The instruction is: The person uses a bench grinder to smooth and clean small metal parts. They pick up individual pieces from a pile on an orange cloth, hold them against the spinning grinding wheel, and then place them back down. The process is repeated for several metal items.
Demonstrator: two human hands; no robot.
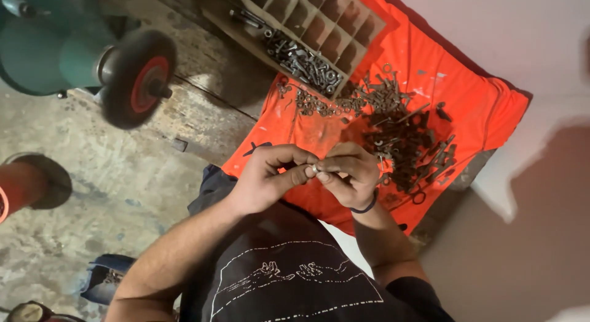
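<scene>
Both forearms reached forward from the lower edge of the view and met in the middle of it. The left hand (267,177) was curled, its knuckles turned up and its thumb stretched toward the other hand. The right hand (351,169) was bent at the wrist, fingers folded inward, a dark band round that wrist. The fingertips (307,172) of the two hands touched, pinched together on something too small to make out. The left forearm lay bare; the right elbow was sharply bent.
</scene>
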